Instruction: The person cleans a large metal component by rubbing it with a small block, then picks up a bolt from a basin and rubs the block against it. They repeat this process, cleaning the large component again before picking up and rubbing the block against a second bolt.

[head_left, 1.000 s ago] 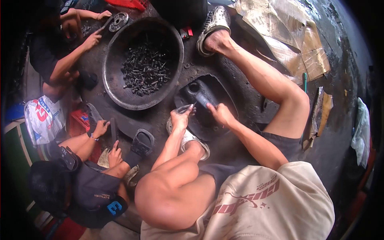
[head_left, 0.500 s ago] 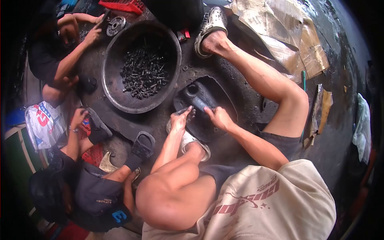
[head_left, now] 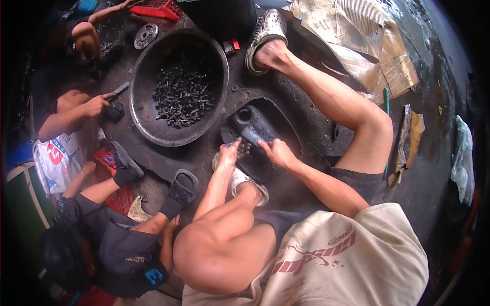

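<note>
My right hand [head_left: 278, 154] is closed around a short grey cylindrical metal piece [head_left: 250, 135]; its exact kind does not show. Close on the left, my left hand [head_left: 228, 154] has its index finger and thumb together near that piece's lower end. The other fingers are blackened, and whatever they pinch is too small to make out. Just beyond both hands, a dark metal part with a round hole [head_left: 245, 114] lies on a black curved sheet [head_left: 280, 120] on the floor.
A large metal basin [head_left: 133, 104] holds many dark bolts. Nearby are a round metal disc [head_left: 146, 36], a red crate [head_left: 158, 8] and flattened cardboard [head_left: 352, 41]. At left sit co-workers; one person's hand [head_left: 97, 105] holds a flat-bladed tool [head_left: 121, 87]. A plastic bag [head_left: 462, 163] lies right.
The grey piece and my right hand have shifted slightly left. The co-worker's hand with the tool has drawn back from the disc towards the lower left. Another person's hand beside the crate has lowered.
</note>
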A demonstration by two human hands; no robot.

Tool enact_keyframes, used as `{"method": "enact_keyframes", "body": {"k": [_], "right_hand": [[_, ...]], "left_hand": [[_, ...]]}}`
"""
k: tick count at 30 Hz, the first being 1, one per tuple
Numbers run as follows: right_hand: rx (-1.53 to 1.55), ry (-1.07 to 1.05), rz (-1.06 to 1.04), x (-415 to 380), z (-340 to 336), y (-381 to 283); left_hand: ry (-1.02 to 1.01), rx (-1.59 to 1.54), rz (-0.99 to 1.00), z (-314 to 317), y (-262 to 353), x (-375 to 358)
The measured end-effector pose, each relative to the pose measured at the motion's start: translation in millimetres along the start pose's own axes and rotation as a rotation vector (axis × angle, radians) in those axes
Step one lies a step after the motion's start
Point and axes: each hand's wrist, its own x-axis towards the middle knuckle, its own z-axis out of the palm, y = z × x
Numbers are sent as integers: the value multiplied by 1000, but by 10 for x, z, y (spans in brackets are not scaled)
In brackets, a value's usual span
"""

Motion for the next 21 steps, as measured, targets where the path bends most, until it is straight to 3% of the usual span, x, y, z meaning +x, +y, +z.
{"method": "enact_keyframes", "body": {"k": [4, 8, 13, 16, 17, 20, 21], "right_hand": [[-115, 124, -21, 119, -33, 67], [50, 80, 89, 24, -203, -117], [161, 235, 45, 109, -500, 11], [221, 237, -129, -161, -625, -274], [225, 189, -175, -461, -713, -599], [213, 100, -343, -936, -671, -993], [202, 163, -373, -936, -618, -893]], "left_hand": [[-11, 52, 31, 17, -50, -16], [-46, 229, 172, 22, -112, 118], [-505, 331, -20, -12, 237, -122], [-557, 358, -4, 81, 491, -462], [-413, 437, 148, 167, 506, -651], [-354, 1083, 469, 374, 794, -961], [-242, 916, 516, 486, 817, -1168]]}}
